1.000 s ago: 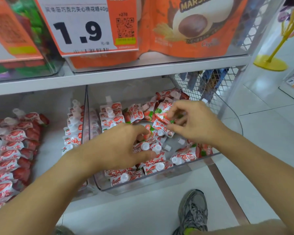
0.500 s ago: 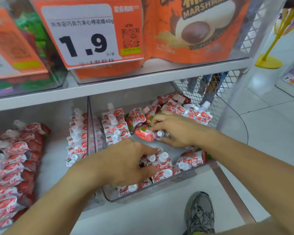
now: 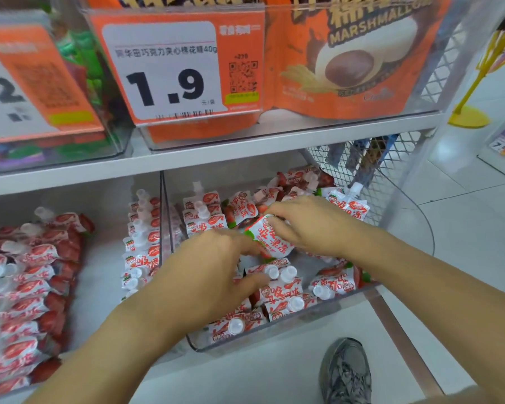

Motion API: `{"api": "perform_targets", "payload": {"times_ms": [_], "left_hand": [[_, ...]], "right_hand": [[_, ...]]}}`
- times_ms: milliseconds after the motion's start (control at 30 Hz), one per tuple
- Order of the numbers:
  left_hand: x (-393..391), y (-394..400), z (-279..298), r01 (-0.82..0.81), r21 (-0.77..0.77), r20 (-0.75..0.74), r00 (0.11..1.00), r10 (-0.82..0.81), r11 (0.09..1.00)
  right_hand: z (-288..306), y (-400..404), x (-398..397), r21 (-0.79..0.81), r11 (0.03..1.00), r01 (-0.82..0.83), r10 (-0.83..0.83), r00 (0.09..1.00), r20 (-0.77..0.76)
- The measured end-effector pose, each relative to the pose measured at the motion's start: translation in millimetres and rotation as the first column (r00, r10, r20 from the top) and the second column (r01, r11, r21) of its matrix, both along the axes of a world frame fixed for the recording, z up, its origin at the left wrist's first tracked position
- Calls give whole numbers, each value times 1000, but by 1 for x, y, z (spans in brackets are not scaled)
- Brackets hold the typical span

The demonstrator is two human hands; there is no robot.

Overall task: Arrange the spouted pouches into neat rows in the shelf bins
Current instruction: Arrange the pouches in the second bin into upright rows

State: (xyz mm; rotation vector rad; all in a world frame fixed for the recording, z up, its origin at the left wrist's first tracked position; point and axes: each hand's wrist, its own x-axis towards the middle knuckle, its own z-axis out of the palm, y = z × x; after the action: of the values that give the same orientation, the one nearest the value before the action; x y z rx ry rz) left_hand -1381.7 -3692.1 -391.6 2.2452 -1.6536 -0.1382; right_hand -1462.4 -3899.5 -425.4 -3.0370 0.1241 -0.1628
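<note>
Head view: right hand [image 3: 309, 225] pinches red-and-white spouted jelly pouch [image 3: 270, 237] above clear plastic shelf bin [image 3: 274, 335], lifted free for realigning. Left hand [image 3: 204, 275], fingers curled, presses loose pouches [image 3: 283, 298] below, apparently steadying them; grip unclear.
</note>
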Motion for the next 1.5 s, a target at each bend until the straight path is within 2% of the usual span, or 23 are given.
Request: {"api": "perform_targets", "payload": {"times_ms": [67,100,167,233,300,433,500,567,600,667,733,800,900,1067,1133,1233,1267,1367,1433,1500], "left_hand": [[3,8,4,-53,-168,85,994,68,984],[7,13,5,-115,-254,105,984,146,960],[18,26,1,-308,-336,44,939,341,890],[24,37,-7,-493,-277,-123,870,478,825],[22,42,-11,-535,-226,-215,843,494,814],[17,47,-10,-561,-257,-341,815,469,787],[19,50,-10,-554,-265,-352,818,456,789],[22,52,-8,-533,-260,-327,833,446,805],[24,52,-7,-524,-257,-319,839,440,812],[25,52,-8,-510,-258,-301,850,433,821],[25,52,-12,-508,-266,-285,853,437,819],[24,51,-14,-508,-276,-288,854,434,816],[24,51,-14,-497,-284,-284,861,423,820],[26,51,-18,-480,-293,-233,874,426,827],[28,52,-20,-467,-292,-226,882,414,834],[31,52,-22,-451,-289,-225,889,398,845],[31,52,-22,-446,-290,-214,892,397,847],[30,51,-22,-445,-281,-202,894,401,850],[28,51,-22,-447,-279,-206,892,401,850],[27,50,-22,-447,-277,-209,892,400,851]], "right_hand": [[2,5,6,-96,994,-48,47,999,-20],[2,8,8,-57,996,-73,70,996,-59],[2,11,12,193,979,-57,93,979,-182],[-2,11,16,416,909,7,113,958,-263],[-6,7,20,498,866,41,129,944,-302],[4,0,25,599,797,71,237,877,-419],[11,-2,26,630,767,121,284,817,-502],[18,-5,28,658,734,170,243,838,-488],[19,-5,28,665,725,180,168,890,-424],[16,-6,30,558,811,179,-84,978,-192],[8,-8,34,389,900,198,-226,974,27],[1,-6,41,269,936,226,-261,960,99],[-8,0,58,165,953,255,-259,966,3],[-6,4,75,224,908,354,-328,933,-146],[4,2,72,315,888,334,-315,943,-110],[25,-3,59,418,863,284,-336,940,55],[27,-3,55,446,860,248,-302,952,54],[18,1,41,403,896,184,-153,982,-110],[4,3,37,333,918,214,-138,962,-237],[-6,1,37,350,909,227,-131,952,-276]]}}
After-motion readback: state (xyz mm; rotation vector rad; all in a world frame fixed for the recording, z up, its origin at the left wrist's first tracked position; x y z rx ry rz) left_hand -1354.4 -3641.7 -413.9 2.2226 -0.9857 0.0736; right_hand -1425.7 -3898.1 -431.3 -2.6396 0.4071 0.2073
